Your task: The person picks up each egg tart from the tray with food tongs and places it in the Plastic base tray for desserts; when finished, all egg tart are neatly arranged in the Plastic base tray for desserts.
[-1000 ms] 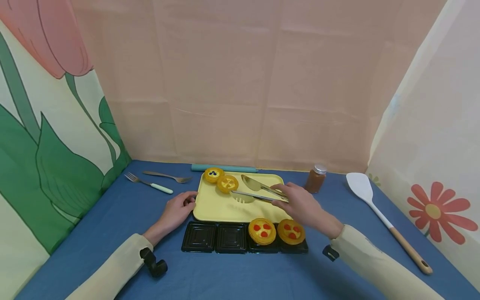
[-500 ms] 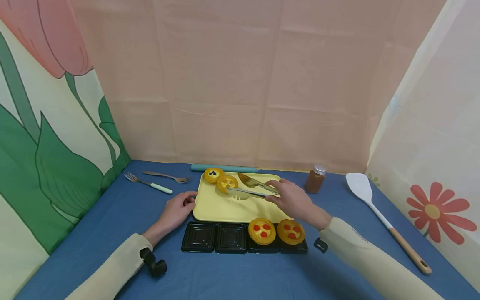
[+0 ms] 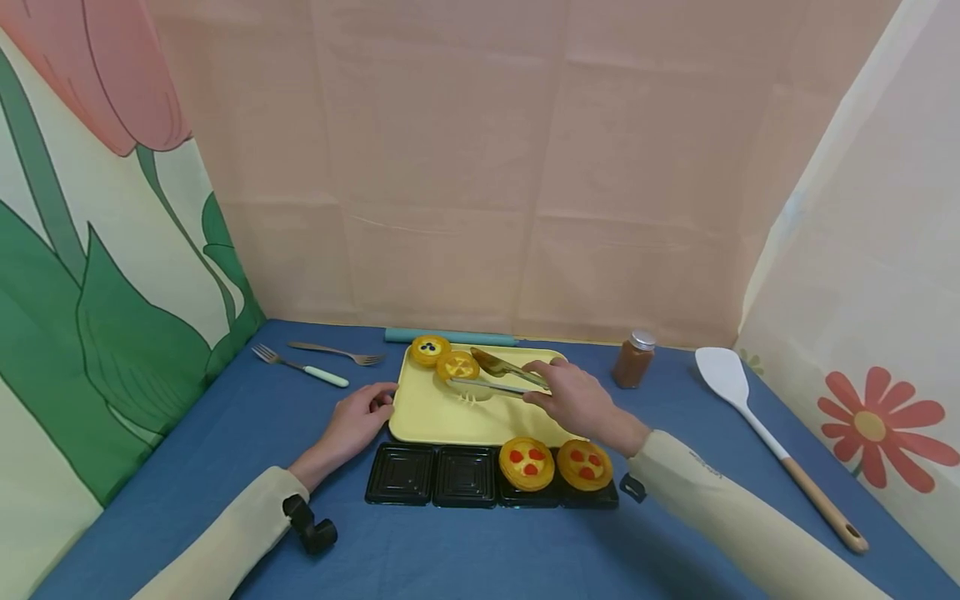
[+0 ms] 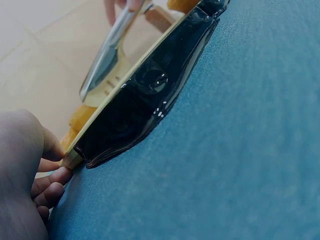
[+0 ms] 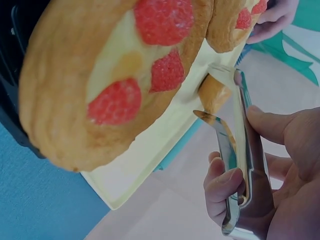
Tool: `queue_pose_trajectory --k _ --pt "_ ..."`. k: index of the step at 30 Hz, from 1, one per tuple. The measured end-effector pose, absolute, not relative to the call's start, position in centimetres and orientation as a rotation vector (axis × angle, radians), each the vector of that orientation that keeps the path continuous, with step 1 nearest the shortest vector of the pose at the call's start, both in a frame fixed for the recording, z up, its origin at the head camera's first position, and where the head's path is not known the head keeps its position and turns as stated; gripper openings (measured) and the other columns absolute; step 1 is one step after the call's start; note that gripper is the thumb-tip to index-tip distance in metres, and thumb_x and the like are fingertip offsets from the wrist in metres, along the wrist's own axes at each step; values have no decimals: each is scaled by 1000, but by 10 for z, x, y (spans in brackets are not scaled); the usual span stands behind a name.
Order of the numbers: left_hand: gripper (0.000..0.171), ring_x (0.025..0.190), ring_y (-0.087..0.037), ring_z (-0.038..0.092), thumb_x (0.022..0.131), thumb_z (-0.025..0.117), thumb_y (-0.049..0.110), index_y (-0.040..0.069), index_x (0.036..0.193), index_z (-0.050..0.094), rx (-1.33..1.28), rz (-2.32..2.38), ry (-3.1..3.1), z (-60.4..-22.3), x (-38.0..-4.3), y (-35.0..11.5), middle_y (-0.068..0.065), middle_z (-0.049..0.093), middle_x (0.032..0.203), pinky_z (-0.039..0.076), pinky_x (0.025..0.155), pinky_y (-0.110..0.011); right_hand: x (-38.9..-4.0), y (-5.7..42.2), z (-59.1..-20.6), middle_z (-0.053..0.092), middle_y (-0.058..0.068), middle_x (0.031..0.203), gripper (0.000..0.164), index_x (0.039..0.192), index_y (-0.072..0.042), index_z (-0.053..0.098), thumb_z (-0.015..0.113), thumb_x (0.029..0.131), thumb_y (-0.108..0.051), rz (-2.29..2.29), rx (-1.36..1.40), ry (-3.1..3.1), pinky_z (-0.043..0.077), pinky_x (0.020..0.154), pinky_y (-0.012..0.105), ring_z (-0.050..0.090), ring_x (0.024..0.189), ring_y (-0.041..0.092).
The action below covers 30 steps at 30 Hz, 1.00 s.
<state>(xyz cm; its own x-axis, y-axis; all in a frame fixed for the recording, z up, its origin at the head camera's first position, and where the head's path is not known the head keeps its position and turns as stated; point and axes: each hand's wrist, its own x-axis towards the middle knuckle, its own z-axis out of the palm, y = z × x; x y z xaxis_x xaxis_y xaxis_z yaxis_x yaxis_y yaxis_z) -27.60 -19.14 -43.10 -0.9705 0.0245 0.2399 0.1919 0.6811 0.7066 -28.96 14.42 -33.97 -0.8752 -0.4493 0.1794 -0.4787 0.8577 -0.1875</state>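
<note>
My right hand point(image 3: 576, 402) grips metal food tongs point(image 3: 491, 362) above a yellow tray point(image 3: 420, 418). The tongs' arms are spread, and their tips reach a tart with yellow fruit pieces point(image 3: 457, 365); whether they touch it I cannot tell. Behind it, at the tray's back left, lies a tart with dark blue berries point(image 3: 430, 350). My left hand point(image 3: 357, 421) pinches the tray's left edge between thumb and fingers, clearest in the left wrist view. In front stands a black four-part plastic container point(image 3: 401, 475). Its two right compartments hold tarts with red berries, one left point(image 3: 527, 463) and one right point(image 3: 585, 465).
A green-handled fork point(image 3: 300, 365) and another fork point(image 3: 337, 353) lie left of the tray. Behind it is a teal roll point(image 3: 397, 334). To the right stand a jar of brown powder point(image 3: 633, 360) and a white spatula point(image 3: 727, 379) with a wooden handle. Fabric walls surround the blue table.
My right hand has moved left with the tongs, bringing their tips to the tart with yellow fruit. My left hand stays on the tray's edge.
</note>
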Motion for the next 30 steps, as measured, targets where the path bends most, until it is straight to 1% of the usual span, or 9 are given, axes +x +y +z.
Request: queue_pose_trajectory --k 5,17,30 --pt "38 78 -19 51 97 57 9 -1 133 62 -186 -1164 -2672 -429 -274 -190 -7 62 99 39 70 -35 -290 143 -340 65 14 117 45 134 -11 64 73 94 -29 354 735 -2890 47 57 29 59 81 21" --pt "37 76 -18 50 98 56 8 -1 134 62 -197 -1164 -2675 -428 -273 -191 -6 62 98 38 69 -36 -286 143 -341 64 15 115 40 130 -10 68 74 94 -24 395 741 -2838 44 50 28 55 71 17" --pt "37 76 -18 50 98 57 7 -1 134 62 -201 -1183 -2667 -429 -273 -192 -6 62 98 38 70 -36 -281 141 -341 63 7 102 36 128 -10 70 74 94 -23 350 753 -2803 43 51 27 51 66 15"
